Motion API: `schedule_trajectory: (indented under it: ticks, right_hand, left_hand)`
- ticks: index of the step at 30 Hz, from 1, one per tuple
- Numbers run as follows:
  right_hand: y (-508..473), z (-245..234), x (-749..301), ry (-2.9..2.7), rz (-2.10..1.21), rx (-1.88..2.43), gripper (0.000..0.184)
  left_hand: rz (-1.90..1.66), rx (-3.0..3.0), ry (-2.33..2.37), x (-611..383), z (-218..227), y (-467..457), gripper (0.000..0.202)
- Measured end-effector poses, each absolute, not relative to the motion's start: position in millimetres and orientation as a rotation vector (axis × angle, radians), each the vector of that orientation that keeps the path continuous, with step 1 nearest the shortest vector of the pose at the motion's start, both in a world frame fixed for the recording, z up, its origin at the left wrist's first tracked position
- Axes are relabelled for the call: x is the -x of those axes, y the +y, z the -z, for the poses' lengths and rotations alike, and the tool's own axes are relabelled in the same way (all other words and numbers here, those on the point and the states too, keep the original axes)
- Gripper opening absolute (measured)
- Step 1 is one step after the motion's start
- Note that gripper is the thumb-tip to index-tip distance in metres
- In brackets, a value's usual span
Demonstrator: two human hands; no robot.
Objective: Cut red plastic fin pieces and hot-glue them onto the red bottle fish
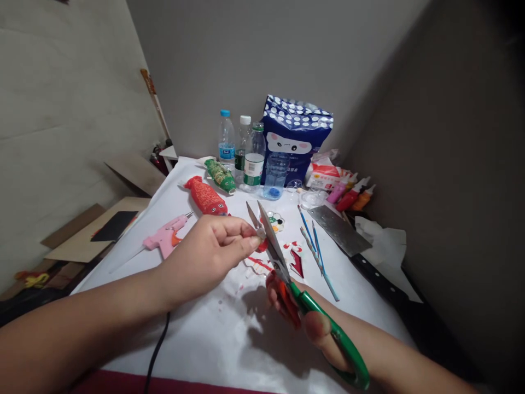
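Observation:
My left hand pinches a small piece, partly red and partly clear, between thumb and fingers. My right hand is wrapped round scissors with green and red handles. Their blades are parted and point away from me, right beside the pinched piece; whether they touch it I cannot tell. Beneath the hands lie red-and-white cut or painted pieces. Just beyond the blades is a flower-shaped paint palette. A pink glue gun rests left of my left hand.
A red fish figure and a green one lie behind. Plastic bottles and a blue bag stand at the back. Paintbrushes, a cleaver and paint tubes are on the right; cardboard is at left.

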State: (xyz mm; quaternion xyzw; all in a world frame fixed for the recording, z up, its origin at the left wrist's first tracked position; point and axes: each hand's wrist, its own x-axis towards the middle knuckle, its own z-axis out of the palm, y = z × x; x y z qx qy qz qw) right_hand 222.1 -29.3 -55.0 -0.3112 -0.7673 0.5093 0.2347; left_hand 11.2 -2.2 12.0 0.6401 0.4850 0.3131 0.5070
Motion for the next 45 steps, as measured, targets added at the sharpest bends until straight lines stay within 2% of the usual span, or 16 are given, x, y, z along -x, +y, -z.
schedule_trajectory:
  ticks: [9, 24, 35, 45]
  right_hand:
    - [-23.4, 66.2, -224.3, -1.949, -1.534, 0.847, 0.073]
    - [-24.1, 45.8, -224.7, -1.979, -1.539, 0.986, 0.072]
    - [-28.5, 52.7, -229.2, -2.177, -1.575, 0.719, 0.094]
    - [-27.6, 49.2, -224.5, -2.125, -1.509, 0.819, 0.079]
  left_hand:
    - [-0.772, -1.538, 1.141, -11.1, -7.1, 1.2, 0.023]
    - [-0.809, -1.263, 1.000, -8.1, -0.3, 3.4, 0.024]
    - [-0.858, -1.364, 1.002, -6.0, 1.4, -1.5, 0.025]
    - [-0.871, -1.471, 1.048, -10.3, 3.9, -2.5, 0.027]
